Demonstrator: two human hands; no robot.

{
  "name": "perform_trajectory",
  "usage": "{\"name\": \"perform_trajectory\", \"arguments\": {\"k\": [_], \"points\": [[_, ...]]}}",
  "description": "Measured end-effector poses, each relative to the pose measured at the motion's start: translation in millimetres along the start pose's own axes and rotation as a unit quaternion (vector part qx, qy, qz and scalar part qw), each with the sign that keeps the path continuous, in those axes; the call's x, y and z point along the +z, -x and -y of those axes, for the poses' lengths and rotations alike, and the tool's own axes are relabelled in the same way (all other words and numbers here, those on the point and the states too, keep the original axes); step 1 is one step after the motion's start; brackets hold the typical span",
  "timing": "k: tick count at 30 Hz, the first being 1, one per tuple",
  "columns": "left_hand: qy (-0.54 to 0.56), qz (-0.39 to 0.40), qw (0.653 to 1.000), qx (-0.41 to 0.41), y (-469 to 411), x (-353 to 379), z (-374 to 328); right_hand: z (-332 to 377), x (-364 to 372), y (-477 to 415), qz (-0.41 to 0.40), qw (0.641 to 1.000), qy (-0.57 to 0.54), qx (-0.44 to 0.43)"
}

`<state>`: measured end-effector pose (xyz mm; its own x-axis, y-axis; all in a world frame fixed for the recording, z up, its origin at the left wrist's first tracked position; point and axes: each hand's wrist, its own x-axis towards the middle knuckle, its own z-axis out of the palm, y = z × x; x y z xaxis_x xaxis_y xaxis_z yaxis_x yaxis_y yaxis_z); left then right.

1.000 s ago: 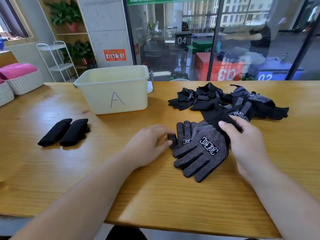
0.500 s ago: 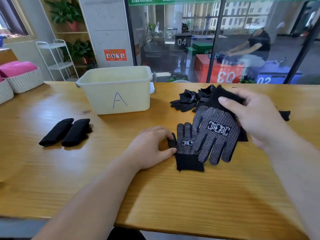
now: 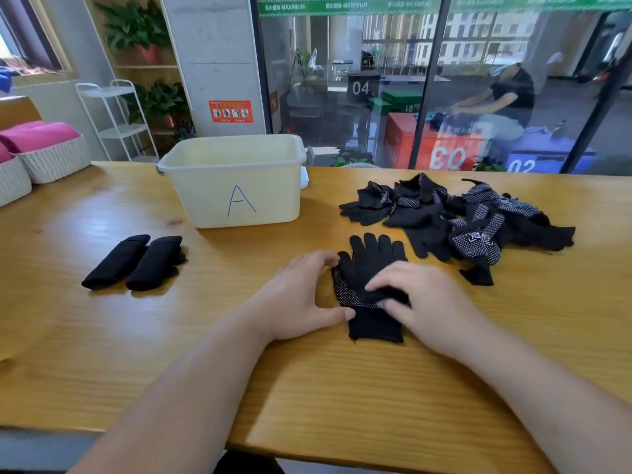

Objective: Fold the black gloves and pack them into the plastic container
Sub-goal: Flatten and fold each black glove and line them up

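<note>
**Glove pair flat on table, both hands on it**

- Stacked gloves (image 3: 371, 268): lie flat between the two hands, fingers pointing away from the person, cuff toward them. Plain black back is up. The dotted grip side of the lower glove shows along the edge by the left hand.
- Left hand (image 3: 301, 295): spread fairly wide, holding nothing. Thumb tip touches the cuff's edge and the fingertips touch the glove's thumb, so the hand brackets that side.
- Right hand (image 3: 434, 302): palm down on the gloves' middle, fingers across the fabric. Fingers are motion-blurred, so I can't tell whether it presses flat or pinches.
- Loose glove pile (image 3: 475, 224): just beyond the right hand and toward its outer side. It is close to the stacked gloves' fingertips; can't tell if touching.
- Plastic container (image 3: 273, 193): beyond the left hand, upright, marked "A" on the near wall, apart from the gloves.
- Two folded glove bundles (image 3: 133, 261): side by side, touching, well out past the left hand's outer side.
- All of this sits on the wooden table (image 3: 102, 354).
- White baskets (image 3: 54, 162) with pink cloth stand at the far corner on the left-hand side.
</note>
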<state>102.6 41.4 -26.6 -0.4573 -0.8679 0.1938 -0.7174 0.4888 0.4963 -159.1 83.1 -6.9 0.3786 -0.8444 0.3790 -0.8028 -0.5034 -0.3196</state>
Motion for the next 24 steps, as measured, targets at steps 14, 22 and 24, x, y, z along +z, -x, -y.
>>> {"name": "perform_trajectory", "arguments": {"k": [14,22,24], "points": [[-0.001,0.019,1.000,0.011,4,-2,-8,14,-10,6,-0.261,0.963,0.058,-0.036],[-0.014,0.037,0.999,-0.004,4,-3,-14,13,17,30,-0.126,0.985,0.099,-0.065],[-0.010,0.041,0.999,-0.003,6,-3,-15,17,13,29,-0.158,0.982,0.085,-0.057]]}}
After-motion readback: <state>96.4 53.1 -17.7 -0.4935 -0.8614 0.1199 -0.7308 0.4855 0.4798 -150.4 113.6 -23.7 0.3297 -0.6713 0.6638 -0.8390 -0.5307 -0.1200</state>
